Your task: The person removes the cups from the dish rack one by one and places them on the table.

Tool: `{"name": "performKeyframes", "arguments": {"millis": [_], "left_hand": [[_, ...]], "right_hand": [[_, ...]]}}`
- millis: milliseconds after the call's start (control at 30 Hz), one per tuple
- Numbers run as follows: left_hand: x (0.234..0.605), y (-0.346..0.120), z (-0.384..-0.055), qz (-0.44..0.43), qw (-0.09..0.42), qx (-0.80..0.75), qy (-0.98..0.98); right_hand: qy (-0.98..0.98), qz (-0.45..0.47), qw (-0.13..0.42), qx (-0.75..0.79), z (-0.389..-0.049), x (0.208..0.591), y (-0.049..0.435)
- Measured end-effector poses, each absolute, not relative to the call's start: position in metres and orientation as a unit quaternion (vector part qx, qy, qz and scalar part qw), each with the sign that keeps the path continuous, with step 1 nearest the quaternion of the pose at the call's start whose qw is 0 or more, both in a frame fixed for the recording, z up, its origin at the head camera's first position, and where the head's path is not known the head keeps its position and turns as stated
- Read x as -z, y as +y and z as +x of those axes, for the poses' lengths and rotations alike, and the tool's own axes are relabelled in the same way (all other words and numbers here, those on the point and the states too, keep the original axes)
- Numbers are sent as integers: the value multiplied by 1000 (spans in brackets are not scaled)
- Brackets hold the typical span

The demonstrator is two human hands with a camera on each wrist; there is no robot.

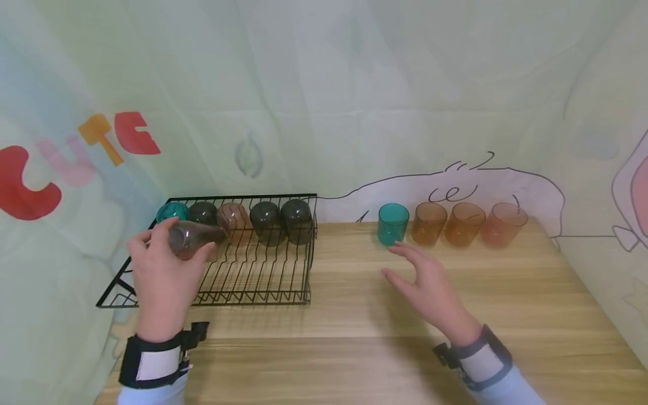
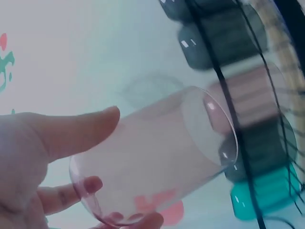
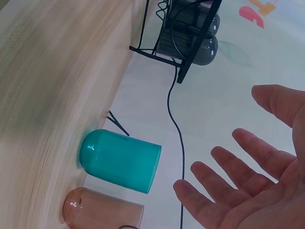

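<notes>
My left hand (image 1: 163, 275) grips a clear pinkish glass cup (image 2: 152, 152) near its rounded base, fingers and thumb around it. The cup lies tilted over the left front of a black wire rack (image 1: 253, 298), its mouth towards the rack. Upside down along the rack's back row stand a teal cup (image 2: 264, 193), dark grey cups (image 1: 265, 222) and another pinkish cup (image 1: 233, 219). My right hand (image 1: 427, 289) holds nothing, fingers spread. It hovers just in front of an upright teal cup (image 3: 121, 160); a gap separates them in the right wrist view.
To the right of the teal cup, amber cups (image 1: 429, 225) and a reddish cup (image 1: 503, 225) stand upright in a row on the wooden table (image 1: 354, 360). A printed cloth (image 1: 324, 112) hangs behind the rack and cups.
</notes>
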State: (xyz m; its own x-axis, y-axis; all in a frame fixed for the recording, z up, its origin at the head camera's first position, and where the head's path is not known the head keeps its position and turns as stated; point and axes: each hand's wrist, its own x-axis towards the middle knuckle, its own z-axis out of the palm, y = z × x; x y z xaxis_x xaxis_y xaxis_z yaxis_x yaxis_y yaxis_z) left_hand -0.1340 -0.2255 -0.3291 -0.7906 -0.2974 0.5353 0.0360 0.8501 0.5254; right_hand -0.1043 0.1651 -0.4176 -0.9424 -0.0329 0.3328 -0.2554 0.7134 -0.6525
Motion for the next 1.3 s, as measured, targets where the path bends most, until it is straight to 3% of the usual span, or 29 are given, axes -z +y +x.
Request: {"name": "performKeyframes", "arguments": {"millis": [633, 967, 1300], "left_hand": [[332, -150, -139, -26, 273, 359, -892], [347, -106, -141, -74, 217, 386, -894], [367, -61, -137, -127, 169, 396, -893]], "right_hand": [[-912, 54, 127, -387, -100, 409, 161], [-883, 47, 105, -455, -100, 413, 158], [-844, 40, 28, -535, -104, 428, 144]]}}
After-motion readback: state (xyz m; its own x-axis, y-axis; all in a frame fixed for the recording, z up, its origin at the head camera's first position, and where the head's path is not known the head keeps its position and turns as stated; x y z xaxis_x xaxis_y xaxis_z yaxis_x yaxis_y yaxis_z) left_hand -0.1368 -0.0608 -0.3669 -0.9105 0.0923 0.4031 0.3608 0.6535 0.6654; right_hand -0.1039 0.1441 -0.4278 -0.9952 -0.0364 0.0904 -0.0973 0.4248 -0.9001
